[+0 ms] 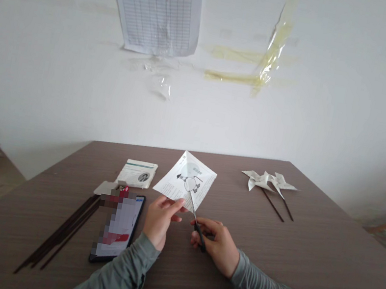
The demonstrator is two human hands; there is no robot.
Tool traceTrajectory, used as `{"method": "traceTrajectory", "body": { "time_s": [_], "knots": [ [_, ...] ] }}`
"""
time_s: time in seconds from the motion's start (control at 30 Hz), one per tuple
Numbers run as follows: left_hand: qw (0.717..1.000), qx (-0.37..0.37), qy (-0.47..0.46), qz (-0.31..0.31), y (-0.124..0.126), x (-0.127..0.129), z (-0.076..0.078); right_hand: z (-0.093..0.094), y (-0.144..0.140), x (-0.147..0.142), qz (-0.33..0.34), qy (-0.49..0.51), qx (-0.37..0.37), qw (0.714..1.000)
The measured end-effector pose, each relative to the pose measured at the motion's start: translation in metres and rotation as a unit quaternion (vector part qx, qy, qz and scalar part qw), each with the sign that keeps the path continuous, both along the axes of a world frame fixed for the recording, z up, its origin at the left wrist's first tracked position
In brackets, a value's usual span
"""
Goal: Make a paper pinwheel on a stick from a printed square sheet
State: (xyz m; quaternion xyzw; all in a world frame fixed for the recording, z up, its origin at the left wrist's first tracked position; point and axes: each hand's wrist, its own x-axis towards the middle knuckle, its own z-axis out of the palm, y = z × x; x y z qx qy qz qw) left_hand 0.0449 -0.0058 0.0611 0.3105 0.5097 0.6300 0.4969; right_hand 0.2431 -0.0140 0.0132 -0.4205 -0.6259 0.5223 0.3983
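Note:
My left hand (161, 216) pinches the lower corner of a square sheet of printed paper (175, 181), which bears a drawing of a bird-like figure and small text. In my right hand (218, 246) is a pair of scissors (198, 226) with black handles, my fingers closed around them. The scissor blades reach up over the lower edge of the paper, towards the drawing near its middle. Just left of my left hand lies a smartphone (118, 231) with its screen lit and partly blurred out.
Two paper pinwheels (259, 180) on dark sticks lie at the back right of the brown table (265, 287). A stack of printed paper squares (133, 174), a small red box (120, 194) and several dark sticks (62, 228) are on the left. A printed table sheet (156, 13) hangs taped to the wall.

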Motion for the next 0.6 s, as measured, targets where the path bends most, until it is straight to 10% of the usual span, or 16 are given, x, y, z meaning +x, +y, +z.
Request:
{"method": "traceTrajectory", "body": {
  "time_s": [0.6],
  "knots": [
    [1.000,-0.001,0.000,-0.013,0.0011,-0.0008,-0.0032,0.0026,0.0015,0.0017,0.002,-0.013,0.020,1.000]
  ]
}}
